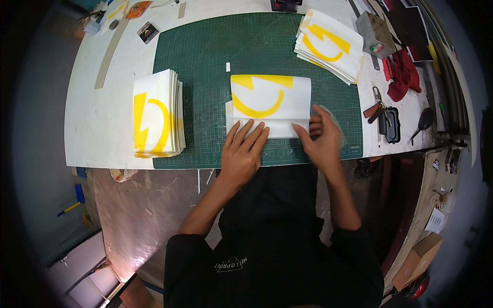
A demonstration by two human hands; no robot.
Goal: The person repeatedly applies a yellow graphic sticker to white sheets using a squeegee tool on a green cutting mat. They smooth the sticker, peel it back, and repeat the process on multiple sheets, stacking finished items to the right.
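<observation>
A folded white sheet (295, 100) with yellow print lies on the green cutting mat (205, 102), close to the table's front edge. My left hand (242, 154) rests on its lower left part, fingers stretched out and pressed on the fold. At the lower right corner, my right hand (323, 141) has its thumb on top of the sheet and its fingers curled at the side edge. What lies under those fingertips is hidden. A narrow pale strip (229, 113) sticks out past the sheet's left side.
Stacks of similar folded sheets stand left (174, 113) and far right (334, 43). Beyond the mat's right side are keys (377, 95), a black tray (393, 126), a red cloth (405, 77) and a grey box (375, 33). A small white piece (228, 66) lies on the mat.
</observation>
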